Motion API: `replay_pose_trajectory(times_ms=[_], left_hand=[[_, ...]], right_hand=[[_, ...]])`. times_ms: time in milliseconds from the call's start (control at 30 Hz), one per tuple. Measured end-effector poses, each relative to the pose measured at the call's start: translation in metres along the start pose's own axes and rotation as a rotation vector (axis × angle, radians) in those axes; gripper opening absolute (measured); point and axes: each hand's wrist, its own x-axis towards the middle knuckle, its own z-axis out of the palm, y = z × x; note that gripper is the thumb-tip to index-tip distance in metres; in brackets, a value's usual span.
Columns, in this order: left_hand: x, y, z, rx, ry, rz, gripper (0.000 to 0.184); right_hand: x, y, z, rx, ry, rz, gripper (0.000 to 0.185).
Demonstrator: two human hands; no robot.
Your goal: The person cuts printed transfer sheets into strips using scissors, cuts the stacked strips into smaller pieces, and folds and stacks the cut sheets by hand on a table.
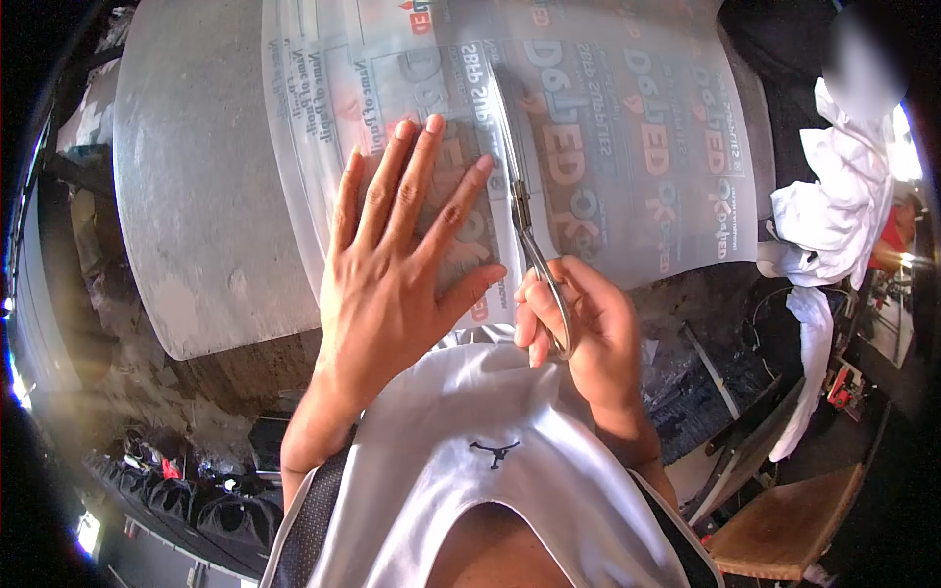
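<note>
My left hand (402, 235) lies flat with fingers spread on a translucent printed sheet (608, 118), pressing it against a grey metal-looking table top (206, 176). Mirrored lettering in red, blue and dark ink shows through the sheet. In my right hand (583, 328) is a pair of metal scissors (521, 201), fingers wrapped through the handle loops. The blades point away from me along a pale strip between printed columns, just right of my left index finger. Whether the blades are apart or closed on the sheet is hard to make out.
White crumpled cloth (828, 196) hangs at the right. Below it stand a brown wooden board (784, 519) and dark clutter with cables. Black items (225, 514) lie at the lower left. The table's near edge runs just in front of my white shirt (461, 412).
</note>
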Motion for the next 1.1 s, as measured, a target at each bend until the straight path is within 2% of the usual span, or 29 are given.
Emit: replay_pose_trajectory(times_ms=[767, 933, 1000, 1100], left_hand=[[0.004, 0.002, -0.007, -0.044, -0.049, -0.04, 0.093], [0.007, -0.001, -0.009, -0.054, -0.077, -0.029, 0.089], [0.008, -0.001, -0.013, -0.058, -0.099, -0.031, 0.085], [0.01, -0.002, -0.015, -0.021, -0.137, -0.025, 0.079]], right_hand=[[0.025, -0.017, 0.004, 0.012, -0.03, -0.047, 0.024], [0.035, -0.026, 0.003, 0.007, -0.009, -0.045, 0.026], [0.039, -0.031, 0.0, -0.03, -0.09, -0.02, 0.023], [0.046, -0.034, 0.0, -0.038, -0.095, -0.034, 0.024]])
